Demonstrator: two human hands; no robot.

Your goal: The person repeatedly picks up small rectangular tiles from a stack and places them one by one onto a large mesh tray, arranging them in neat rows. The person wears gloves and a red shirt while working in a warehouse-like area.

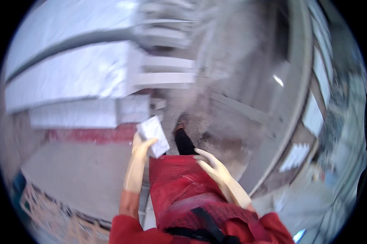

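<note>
One small white block (153,136), boxy and pale grey-white, was the only thing held in the blurred view. The left hand (141,148), in a cream rubber glove, gripped it from below and behind, with the fingers wrapped round its near edge and a fingertip lying across its lower face. The block stood tilted, its upper corner leaning away from the person, and it sat just in front of the red apron (179,183) at waist height. The right hand (211,164), also in a cream glove, held nothing: its fingers were spread and loosely extended, resting on or just over the apron's right side. Two gloved hands, then, and one block between them, close to the left hand only.

One dark shoe (184,141) showed below the apron's hem, on a grey, dusty floor (232,122). To the left, three long white slabs (65,77) lay stacked in steps, each set back from the one under it, with several shorter white pieces (167,69) beside them; motion blur hid their exact number. A red strip (90,134) ran under the lowest slab. Nearer the person lay one flat grey board (73,175) over a pale lattice frame (49,211). A curved grey rail (297,101) swept down the right side.
</note>
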